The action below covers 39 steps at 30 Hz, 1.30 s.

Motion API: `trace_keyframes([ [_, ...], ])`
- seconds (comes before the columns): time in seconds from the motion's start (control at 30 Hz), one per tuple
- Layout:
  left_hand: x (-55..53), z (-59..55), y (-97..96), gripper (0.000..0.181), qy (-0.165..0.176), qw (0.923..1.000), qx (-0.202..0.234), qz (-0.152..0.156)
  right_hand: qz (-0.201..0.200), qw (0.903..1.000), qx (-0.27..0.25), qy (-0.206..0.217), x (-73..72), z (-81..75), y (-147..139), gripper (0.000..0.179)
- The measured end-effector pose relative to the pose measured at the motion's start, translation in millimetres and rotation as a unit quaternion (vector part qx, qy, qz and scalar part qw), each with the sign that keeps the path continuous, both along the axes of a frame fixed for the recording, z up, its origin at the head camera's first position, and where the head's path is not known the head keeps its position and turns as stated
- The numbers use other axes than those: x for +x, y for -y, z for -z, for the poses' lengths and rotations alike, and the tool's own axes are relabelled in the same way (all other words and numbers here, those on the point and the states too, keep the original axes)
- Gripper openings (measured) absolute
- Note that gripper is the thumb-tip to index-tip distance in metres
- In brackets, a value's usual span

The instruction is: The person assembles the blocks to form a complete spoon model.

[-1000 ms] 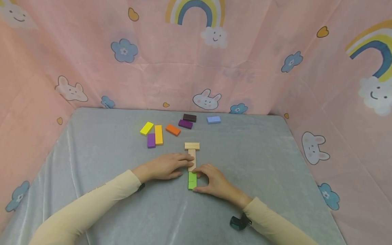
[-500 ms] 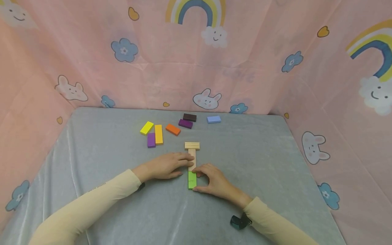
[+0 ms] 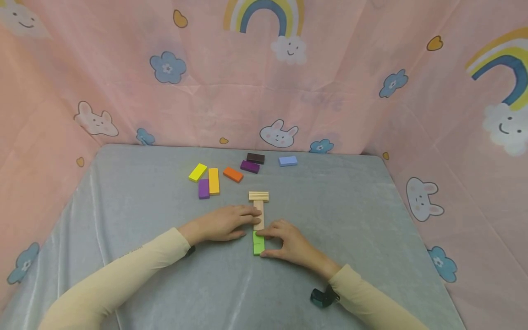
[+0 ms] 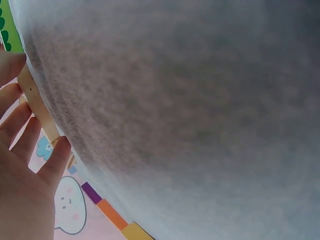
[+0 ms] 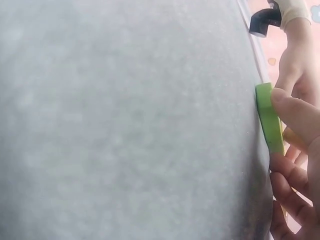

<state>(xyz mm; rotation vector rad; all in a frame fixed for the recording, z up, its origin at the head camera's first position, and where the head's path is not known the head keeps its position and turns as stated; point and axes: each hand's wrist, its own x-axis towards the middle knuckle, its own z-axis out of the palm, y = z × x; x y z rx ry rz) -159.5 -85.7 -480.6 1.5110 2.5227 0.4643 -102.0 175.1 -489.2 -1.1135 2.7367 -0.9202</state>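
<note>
A plain wooden block (image 3: 258, 223) lies lengthwise, joining a green block (image 3: 258, 246) at its near end and a striped tan piece (image 3: 258, 196) laid crosswise at its far end. My left hand (image 3: 224, 223) rests its extended fingertips on the plain block from the left. From the right, my right hand (image 3: 294, 245) holds the green block, thumb at the near end and forefinger over the far end. In the right wrist view the green block (image 5: 269, 117) shows between thumb and fingers. The left wrist view has the left fingers (image 4: 52, 162) along the wooden block (image 4: 40, 107).
Beyond the hands lie a yellow block (image 3: 198, 173), a violet block (image 3: 204, 189), an amber block (image 3: 213, 181), an orange block (image 3: 233, 174), a dark purple block (image 3: 250, 167), a black block (image 3: 255, 158) and a light blue block (image 3: 288, 161). A pink curtain (image 3: 231, 105) borders the grey cloth (image 3: 350, 220).
My right forefinger has shifted slightly left, further over the green block's far end. The left hand and the other blocks stay in place.
</note>
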Motion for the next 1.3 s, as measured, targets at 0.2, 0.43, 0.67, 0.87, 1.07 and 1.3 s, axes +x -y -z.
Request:
trace_keyframes([
  [0.2,-0.3,0.6,0.2,0.046,-0.001,1.0,-0.005,-0.001,-0.013,0.9996,0.001,-0.025,0.3,1.2,-0.7,0.046],
  [0.43,0.7,-1.9,-0.4,0.047,0.003,1.0,-0.006,-0.004,-0.006,0.9983,0.008,-0.057,1.5,3.7,-2.0,0.048],
  [0.67,3.3,-5.4,-0.8,0.048,0.003,0.9999,-0.013,-0.007,-0.001,0.9986,0.012,-0.051,1.9,3.8,-2.5,0.05],
  [0.87,2.6,-4.6,-0.9,0.047,0.005,0.9999,-0.01,-0.007,0.002,0.9989,0.011,-0.046,1.2,2.8,-2.9,0.054],
  [1.07,2.6,-4.4,-0.9,0.047,0.003,0.9999,-0.007,-0.007,0.02,0.9988,-0.023,0.038,-4.1,1.7,-4.4,0.052],
  [1.3,2.8,-4.5,-0.9,0.047,0.006,0.9999,-0.012,-0.01,0.103,0.9828,-0.092,0.122,-26.8,-4.1,-13.5,0.045],
])
